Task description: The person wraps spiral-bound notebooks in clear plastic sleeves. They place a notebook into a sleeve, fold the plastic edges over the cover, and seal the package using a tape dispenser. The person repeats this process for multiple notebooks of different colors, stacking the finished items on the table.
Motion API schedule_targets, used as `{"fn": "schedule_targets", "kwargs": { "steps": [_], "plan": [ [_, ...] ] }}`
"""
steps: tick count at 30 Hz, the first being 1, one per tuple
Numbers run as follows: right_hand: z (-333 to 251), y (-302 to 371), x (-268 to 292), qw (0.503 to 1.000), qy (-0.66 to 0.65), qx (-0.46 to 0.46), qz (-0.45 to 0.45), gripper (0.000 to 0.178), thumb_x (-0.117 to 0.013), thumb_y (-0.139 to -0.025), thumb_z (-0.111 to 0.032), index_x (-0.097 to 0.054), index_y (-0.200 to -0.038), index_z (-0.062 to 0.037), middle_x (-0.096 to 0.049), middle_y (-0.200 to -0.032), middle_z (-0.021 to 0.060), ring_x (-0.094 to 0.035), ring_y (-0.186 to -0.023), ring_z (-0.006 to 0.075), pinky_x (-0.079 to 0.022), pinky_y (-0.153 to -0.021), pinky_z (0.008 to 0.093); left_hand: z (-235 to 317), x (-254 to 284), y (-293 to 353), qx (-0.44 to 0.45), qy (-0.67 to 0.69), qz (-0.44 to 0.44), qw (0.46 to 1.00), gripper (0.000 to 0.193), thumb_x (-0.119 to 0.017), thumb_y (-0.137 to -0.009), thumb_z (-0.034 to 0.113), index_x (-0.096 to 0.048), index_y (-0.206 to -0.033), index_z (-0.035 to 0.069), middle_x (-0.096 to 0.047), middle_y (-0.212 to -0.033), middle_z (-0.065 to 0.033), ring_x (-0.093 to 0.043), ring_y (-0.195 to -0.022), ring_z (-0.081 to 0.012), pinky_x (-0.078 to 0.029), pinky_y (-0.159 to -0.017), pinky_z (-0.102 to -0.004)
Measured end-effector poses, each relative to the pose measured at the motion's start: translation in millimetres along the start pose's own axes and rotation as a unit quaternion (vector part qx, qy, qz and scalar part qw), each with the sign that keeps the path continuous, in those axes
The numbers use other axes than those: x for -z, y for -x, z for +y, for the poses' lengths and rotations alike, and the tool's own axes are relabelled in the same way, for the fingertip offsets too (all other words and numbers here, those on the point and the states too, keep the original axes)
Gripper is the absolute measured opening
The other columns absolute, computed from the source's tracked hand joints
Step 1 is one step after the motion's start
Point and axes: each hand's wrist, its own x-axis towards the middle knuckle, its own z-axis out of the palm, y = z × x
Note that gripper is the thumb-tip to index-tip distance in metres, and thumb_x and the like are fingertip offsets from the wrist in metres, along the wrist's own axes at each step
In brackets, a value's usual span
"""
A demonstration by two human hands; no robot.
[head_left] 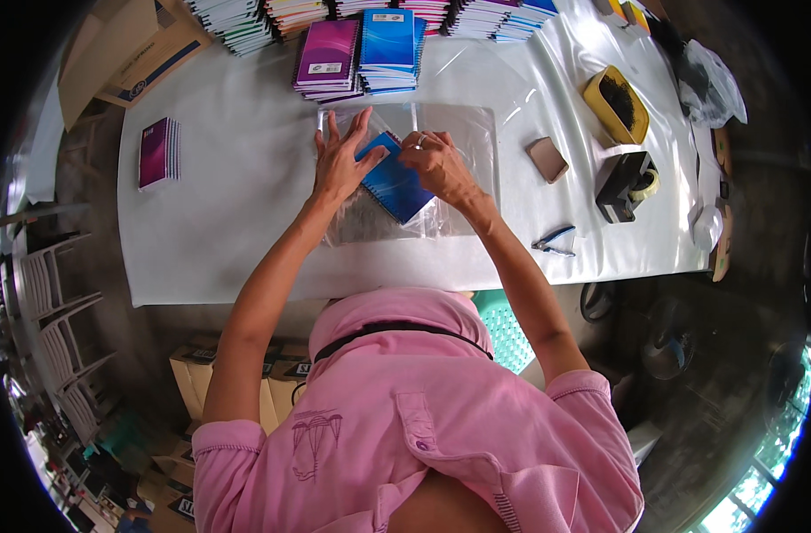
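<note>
A blue spiral notebook [395,185] lies tilted on a stack of clear plastic sheets or bags [463,222] in front of me. My left hand [339,164] is open at its upper left, fingers spread, with the thumb reaching over the notebook's edge. Over the upper right part of the notebook, my right hand [438,167] is closed with curled fingers and wears a ring. Whatever its fingertips pinch is hidden beneath the hand.
Purple notebooks [325,55] and blue notebooks [387,49] are piled at the back, before more stacks. A small purple pile [159,153] sits left. On the right are blue-handled pliers [556,240], a brown box [547,160], a tape dispenser [626,188] and a yellow container [617,105].
</note>
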Motion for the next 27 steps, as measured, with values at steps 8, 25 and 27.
{"fn": "schedule_targets", "kwargs": {
  "steps": [8,25,27],
  "plan": [
    [-1.2,4.4,-4.5,1.0,0.013,0.016,0.021,0.014,-0.059,-0.078,-0.004,-0.068,-0.087,-0.0102,-0.061,-0.097,0.0024,-0.059,-0.094,0.0201,-0.037,-0.092,0.0382,15.8,-3.8,-14.8,0.014,-0.02,-0.034,0.999,0.078,-0.07,-0.081,0.042,-0.031,-0.147,0.028,-0.045,-0.144,-0.0035,-0.025,-0.138,-0.0439,-0.017,-0.109,-0.062],
    [-7.7,1.2,-14.8,0.996,0.078,0.009,0.031,0.013,-0.057,-0.075,-0.004,-0.063,-0.087,-0.0071,-0.059,-0.095,0.0047,-0.057,-0.093,0.0205,-0.035,-0.087,0.0412,10.5,-9.5,-14.7,0.013,0.003,0.016,1.0,0.084,-0.073,-0.076,0.043,-0.033,-0.147,0.022,-0.042,-0.143,-0.0034,-0.029,-0.135,-0.0457,-0.027,-0.105,-0.0622],
    [-11.5,-2.4,-15.8,0.989,0.14,0.04,0.035,0.018,-0.057,-0.074,-0.003,-0.062,-0.091,-0.0043,-0.057,-0.097,0.0076,-0.055,-0.094,0.0224,-0.036,-0.087,0.0409,9.4,-11.3,-14.2,0.01,0.007,0.019,1.0,0.084,-0.074,-0.076,0.042,-0.033,-0.147,0.022,-0.041,-0.143,-0.0037,-0.029,-0.135,-0.046,-0.027,-0.104,-0.0615]
  ]
}}
